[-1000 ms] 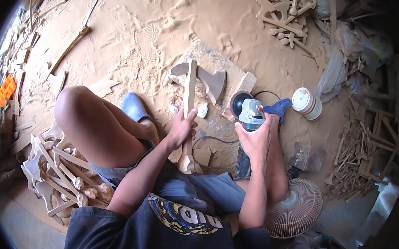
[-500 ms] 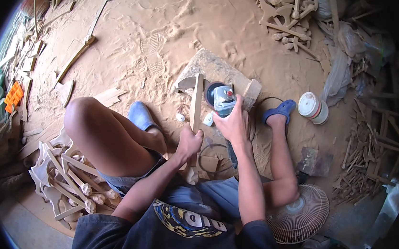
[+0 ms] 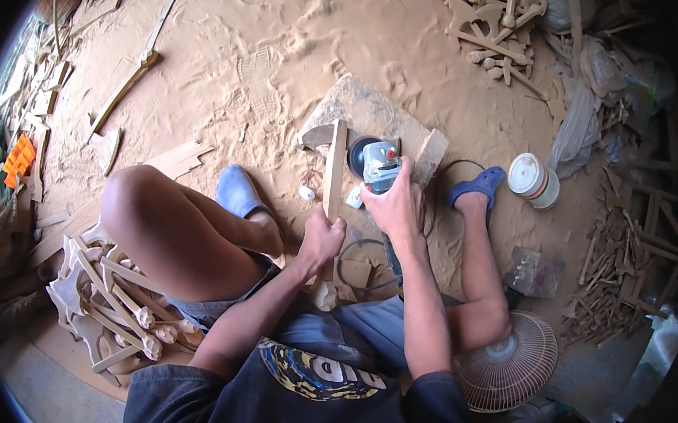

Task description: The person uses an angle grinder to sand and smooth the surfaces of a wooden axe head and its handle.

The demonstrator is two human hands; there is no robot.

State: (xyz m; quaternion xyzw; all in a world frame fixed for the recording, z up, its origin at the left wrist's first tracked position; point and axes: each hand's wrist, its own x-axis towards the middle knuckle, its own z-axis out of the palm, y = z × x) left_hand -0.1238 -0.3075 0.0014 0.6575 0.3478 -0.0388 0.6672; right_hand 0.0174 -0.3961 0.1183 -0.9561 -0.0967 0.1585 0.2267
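My left hand [image 3: 323,237] is wrapped round a long, pale bone [image 3: 335,162], flat-sided along its shaft. It points away from me, and its knobby near end lies by my lap. In my right hand [image 3: 397,207] is an angle grinder [image 3: 381,165], its dark round disc just right of the bone's far part. Whether disc and bone touch, I cannot tell. Beneath and beyond them sits a dusty stone-like block [image 3: 377,109]. A small white piece [image 3: 306,193] lies on the ground left of the bone.
A bone pile [image 3: 106,303] lies beside my left knee; another bone heap [image 3: 495,31] is at the far right. By my right leg stand a fan [image 3: 508,362] and a white tub [image 3: 531,179]. A cable [image 3: 342,269] loops under the grinder. Fine tan dust covers the ground.
The view has shifted very slightly. Both hands keep their hold on the bone and the angle grinder, nearly in the same place.
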